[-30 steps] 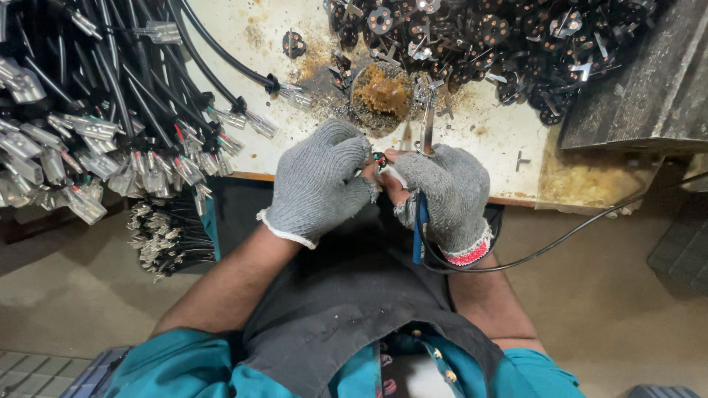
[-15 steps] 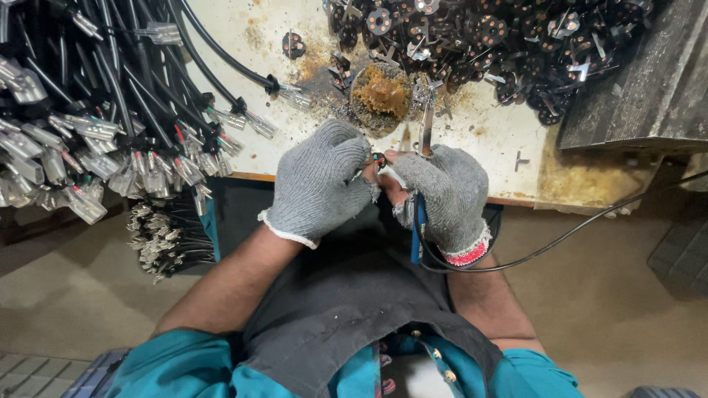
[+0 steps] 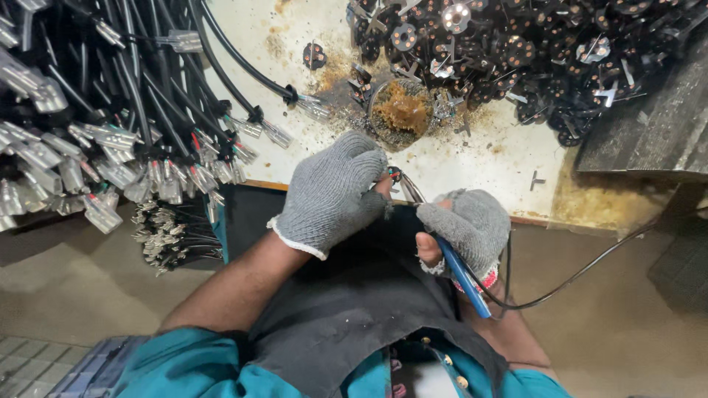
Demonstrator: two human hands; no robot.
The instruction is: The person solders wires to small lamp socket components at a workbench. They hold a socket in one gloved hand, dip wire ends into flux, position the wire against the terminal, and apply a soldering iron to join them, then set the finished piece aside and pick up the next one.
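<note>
Gripping a blue-handled soldering iron (image 3: pixel 461 274), the right hand (image 3: pixel 468 228) in a grey knit glove is curled closed round the shaft, tip angled up toward the left hand (image 3: pixel 332 193). That hand, gloved alike, is pinched shut on a small part at its fingertips, too hidden to identify. Both sit at the near edge of the stained white worktop (image 3: pixel 494 158). Just beyond: a round tin of amber flux (image 3: pixel 400 112). Far right, black disc-shaped parts (image 3: pixel 516 44) heaped; left, black cables (image 3: pixel 96 110) with translucent sleeved terminals.
</note>
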